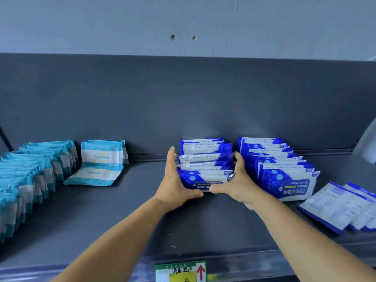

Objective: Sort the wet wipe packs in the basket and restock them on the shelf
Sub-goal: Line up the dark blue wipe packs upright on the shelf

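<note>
A row of dark blue alcohol wipe packs [205, 159] stands in the middle of the dark shelf [142, 210]. My left hand [175, 180] presses flat against the row's left side, fingers straight and thumb along the front pack's lower edge. My right hand [237, 180] presses the row's right side, its thumb meeting the left thumb at the front. A second row of the same blue packs [284, 171] stands just to the right. Light teal packs [30, 171] form a long row at the far left. The basket is out of view.
Two teal packs [99, 165] lie and lean loose beside the teal row. Several blue packs lie flat, back side up, at the right edge [341, 208]. A green and yellow price label [181, 271] is fixed to the shelf's front lip. The shelf's back panel rises behind the rows.
</note>
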{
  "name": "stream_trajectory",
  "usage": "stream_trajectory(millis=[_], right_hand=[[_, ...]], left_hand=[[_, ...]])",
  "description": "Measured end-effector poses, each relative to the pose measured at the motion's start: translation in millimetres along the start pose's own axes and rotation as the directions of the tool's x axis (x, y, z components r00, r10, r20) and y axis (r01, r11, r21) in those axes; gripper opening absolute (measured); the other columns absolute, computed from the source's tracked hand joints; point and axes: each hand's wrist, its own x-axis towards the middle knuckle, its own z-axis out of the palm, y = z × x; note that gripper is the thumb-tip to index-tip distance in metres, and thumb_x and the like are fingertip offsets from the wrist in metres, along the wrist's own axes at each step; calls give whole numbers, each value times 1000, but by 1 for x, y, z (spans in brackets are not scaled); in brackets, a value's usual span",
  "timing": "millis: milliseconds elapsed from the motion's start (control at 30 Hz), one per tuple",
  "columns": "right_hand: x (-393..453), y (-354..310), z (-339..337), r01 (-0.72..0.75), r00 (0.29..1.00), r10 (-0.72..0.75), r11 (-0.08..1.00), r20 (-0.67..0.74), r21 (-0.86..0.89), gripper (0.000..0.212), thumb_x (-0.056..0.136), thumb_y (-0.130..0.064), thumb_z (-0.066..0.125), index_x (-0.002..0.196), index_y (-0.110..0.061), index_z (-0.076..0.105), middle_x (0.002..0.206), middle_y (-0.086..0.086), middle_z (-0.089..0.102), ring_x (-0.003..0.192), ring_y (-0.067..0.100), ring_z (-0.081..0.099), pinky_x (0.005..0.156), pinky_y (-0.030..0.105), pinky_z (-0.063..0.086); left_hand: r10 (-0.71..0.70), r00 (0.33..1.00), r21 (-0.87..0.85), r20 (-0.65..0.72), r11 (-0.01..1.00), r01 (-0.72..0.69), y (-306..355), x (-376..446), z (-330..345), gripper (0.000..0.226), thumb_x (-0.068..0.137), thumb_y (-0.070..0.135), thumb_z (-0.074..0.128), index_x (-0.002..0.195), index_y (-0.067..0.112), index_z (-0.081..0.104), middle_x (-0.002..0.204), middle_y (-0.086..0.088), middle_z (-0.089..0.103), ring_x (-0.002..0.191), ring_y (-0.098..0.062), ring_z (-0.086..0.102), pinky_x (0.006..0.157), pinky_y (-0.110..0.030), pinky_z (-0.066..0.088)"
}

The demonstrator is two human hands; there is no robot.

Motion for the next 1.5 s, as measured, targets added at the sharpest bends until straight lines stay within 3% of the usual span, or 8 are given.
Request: stream_trajectory(millis=[233, 367, 500, 600, 767, 1000, 1267, 1500], right_hand=[[1, -14, 6, 46, 989, -20, 984, -145, 174, 128, 66, -15, 85, 148, -39, -9, 144, -19, 26, 124, 7, 43, 102, 39, 44], [-5, -20, 9, 205, 938, -261, 948, -229, -244, 135, 57, -33, 89, 149, -38, -10, 157, -18, -5, 146, 10, 5, 118, 40, 22], [-7, -49, 5, 328, 853, -522, 505, 20, -799, 134, 64, -52, 79, 148, -29, -22, 155, -4, -30, 143, 18, -28, 118, 39, -7], [-1, -66, -1, 288, 904, -390, 256, 174, -923, 122, 65, -59, 74, 151, -17, -1, 160, 4, -2, 147, 21, -12, 119, 42, -5], [-8, -53, -4, 233, 965, -201, 358, 169, -904, 129, 59, -62, 76, 152, -13, 1, 159, 0, 1, 147, 19, -11, 119, 39, -1], [-11, -46, 2, 213, 952, -286, 374, 106, -903, 124, 66, -70, 69, 153, -21, -4, 160, -3, -1, 148, 16, -8, 119, 35, 1], [-11, -26, 10, 199, 940, -331, 326, 86, -924, 95, 93, -32, 60, 151, -20, -15, 159, -4, -19, 146, 15, -17, 117, 31, -4], [-13, -29, 5, 181, 949, -300, 272, 96, -945, 93, 92, -10, 54, 150, -18, -18, 159, -3, -21, 146, 13, -18, 118, 33, -5]], left_hand=[[-17, 1000, -114, -26, 993, 14, 20, 11, 3, 122, 63, 6, 87, 140, 41, -2, 143, 14, 35, 115, 4, 53, 91, -14, 45], [234, 969, 519, -74, 839, -163, 29, 9, -6, 131, 56, 47, 86, 152, 26, -1, 158, 8, -3, 146, -11, 0, 118, -40, 11], [301, 949, 862, 95, 451, -229, 44, 14, -8, 130, 61, 70, 71, 152, 20, -8, 159, 2, -5, 145, -21, -19, 115, -49, -10], [257, 954, 884, 152, 397, -248, 51, 16, -6, 125, 62, 71, 70, 151, 16, 1, 155, 3, 15, 147, -20, -1, 115, -48, -10], [169, 964, 928, 204, 280, -245, 48, 12, -5, 130, 56, 72, 71, 150, 15, 2, 159, -7, -2, 147, -27, -10, 116, -50, -8], [237, 940, 941, 247, 174, -291, 52, 21, 8, 113, 62, 69, 69, 145, 12, 18, 133, -9, 37, 125, -28, 32, 113, -41, 11], [205, 957, 960, 203, 152, -236, 53, 14, 13, 101, 76, 64, 61, 146, 7, 15, 131, -12, 38, 119, -28, 40, 107, -37, 21], [85, 959, 928, 272, 242, -285, 56, 21, 9, 106, 80, 59, 60, 151, 13, -3, 160, -7, 0, 148, -22, 1, 117, -47, -4]])
